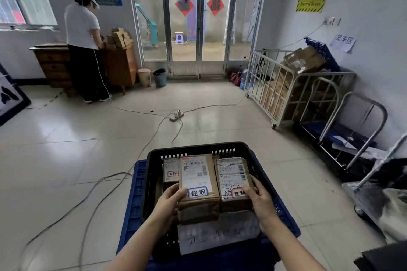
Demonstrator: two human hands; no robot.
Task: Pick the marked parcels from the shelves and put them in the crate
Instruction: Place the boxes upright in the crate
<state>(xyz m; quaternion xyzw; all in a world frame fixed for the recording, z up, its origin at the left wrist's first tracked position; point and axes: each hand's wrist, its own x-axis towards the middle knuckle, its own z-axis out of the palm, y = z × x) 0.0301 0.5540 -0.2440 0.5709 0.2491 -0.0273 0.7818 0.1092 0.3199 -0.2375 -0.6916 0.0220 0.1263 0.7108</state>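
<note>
Lower centre: left hand (170,197) and right hand (259,199), fingers wrapped on marked parcels (197,182) in black crate (154,156); seat flat, then let go.

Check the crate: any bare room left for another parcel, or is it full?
Black crate is crowded: middle parcel and right parcel sit side by side, a smaller parcel behind left. Only free patch: dark near-left gap between left wall and middle parcel, where left hand reaches.

Both my bare forearms reach forward and down. My left hand (170,199) curls its fingers (176,191) inward; my right hand (258,199) does likewise, thumb on top.
</note>
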